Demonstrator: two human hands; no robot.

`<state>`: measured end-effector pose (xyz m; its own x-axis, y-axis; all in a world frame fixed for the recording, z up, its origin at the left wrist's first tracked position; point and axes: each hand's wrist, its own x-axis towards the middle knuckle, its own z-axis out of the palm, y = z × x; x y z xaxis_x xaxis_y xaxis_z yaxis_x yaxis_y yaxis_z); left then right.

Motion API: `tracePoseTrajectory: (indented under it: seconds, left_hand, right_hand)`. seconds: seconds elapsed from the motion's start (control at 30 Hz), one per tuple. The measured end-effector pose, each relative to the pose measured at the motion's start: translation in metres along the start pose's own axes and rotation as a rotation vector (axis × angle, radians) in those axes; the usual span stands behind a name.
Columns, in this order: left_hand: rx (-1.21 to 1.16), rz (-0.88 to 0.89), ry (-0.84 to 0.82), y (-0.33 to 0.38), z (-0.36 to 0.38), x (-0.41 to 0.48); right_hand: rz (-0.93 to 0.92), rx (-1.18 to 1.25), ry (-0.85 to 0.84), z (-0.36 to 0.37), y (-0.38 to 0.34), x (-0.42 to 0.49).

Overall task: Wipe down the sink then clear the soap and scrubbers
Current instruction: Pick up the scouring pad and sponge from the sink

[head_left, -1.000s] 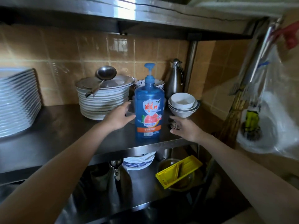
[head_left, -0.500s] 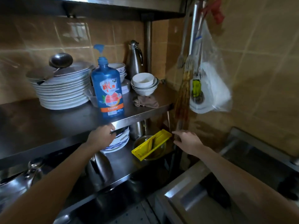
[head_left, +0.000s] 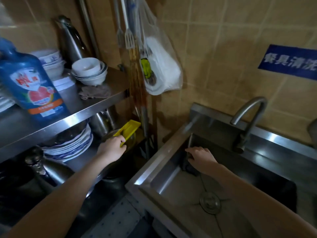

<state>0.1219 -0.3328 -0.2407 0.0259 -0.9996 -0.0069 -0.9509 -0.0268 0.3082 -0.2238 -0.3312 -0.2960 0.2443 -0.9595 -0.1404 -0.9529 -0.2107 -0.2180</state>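
Where the sink's (head_left: 145, 176) left wall meets its floor, a dark scrubber (head_left: 190, 169) lies under the right hand (head_left: 201, 156); whether its grip is closed, I cannot tell. Soap bottle (head_left: 32, 86) stands at the upper shelf's (head_left: 96, 107) front edge. Left hand (head_left: 111, 149), grip loose and empty, hangs beside a yellow tray (head_left: 128, 129).

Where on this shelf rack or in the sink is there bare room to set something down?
Bare: the upper shelf corner right of the cloth and bowls, and the sink floor around the drain. Crowded: the lower shelf, with plates, pot and yellow tray.
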Motion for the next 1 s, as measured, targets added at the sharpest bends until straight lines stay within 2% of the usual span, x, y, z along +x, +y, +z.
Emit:
tracePoseTrajectory:
  seconds: [0.37,0.83,1.0]
  left_hand:
    - [0.007,0.105,-0.149,0.099,0.085,0.006]
    - [0.013,0.305,-0.392,0.176,0.177,0.057]
    - [0.042,0.385,-0.529,0.192,0.214,0.089]
  right_hand:
    - [0.136,-0.05,-0.054,0.03,0.099,-0.066]
    - [0.386,0.011,-0.076,0.053,0.156,-0.089]
    - [0.513,0.057,-0.072,0.072,0.16,-0.083]
